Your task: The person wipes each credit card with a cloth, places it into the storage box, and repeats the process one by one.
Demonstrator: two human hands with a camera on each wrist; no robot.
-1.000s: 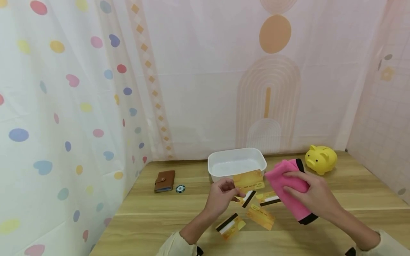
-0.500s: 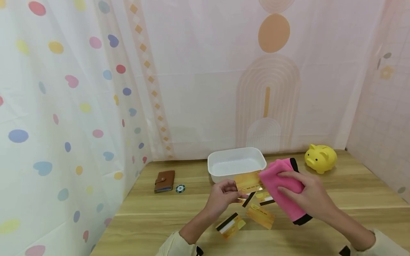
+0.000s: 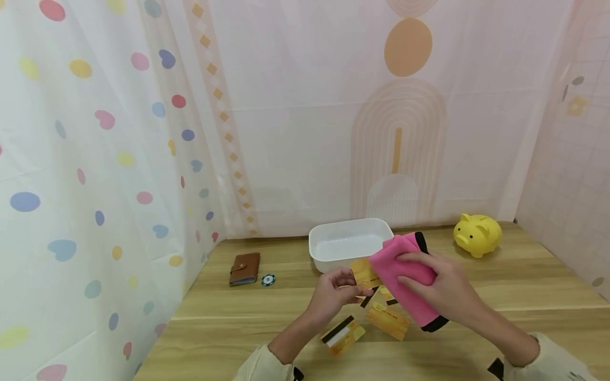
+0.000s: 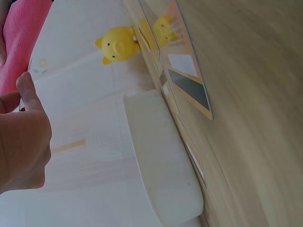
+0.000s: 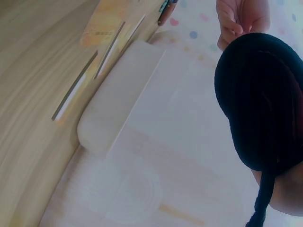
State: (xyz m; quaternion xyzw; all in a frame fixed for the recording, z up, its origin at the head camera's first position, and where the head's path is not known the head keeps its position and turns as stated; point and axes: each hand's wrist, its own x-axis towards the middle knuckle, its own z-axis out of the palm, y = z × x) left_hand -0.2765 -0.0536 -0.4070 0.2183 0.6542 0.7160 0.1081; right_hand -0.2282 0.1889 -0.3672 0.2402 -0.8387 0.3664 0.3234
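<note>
The left hand [image 3: 331,296] pinches a golden card [image 3: 364,272] by its left edge, above the wooden table. A folded pink cloth [image 3: 405,275] with black trim is gripped by the right hand [image 3: 448,288], and it covers the card's right part. Below them several similar cards lie on the table, one golden side up [image 3: 388,321] and one with its black stripe showing [image 3: 343,336]. In the left wrist view the left hand [image 4: 23,142] is close to the pink cloth [image 4: 21,38]. The cloth's dark trim [image 5: 255,99] hides much of the right hand in the right wrist view.
Behind the hands stands a white bin [image 3: 352,241]. A yellow piggy bank [image 3: 477,235] is at the back right. On the left lie a brown wallet [image 3: 245,269] and a round chip [image 3: 268,280]. Curtains surround the table [image 3: 214,333].
The right hand has moved left with the pink cloth, which now overlaps more of the held card. The left hand has barely moved and keeps its pinch.
</note>
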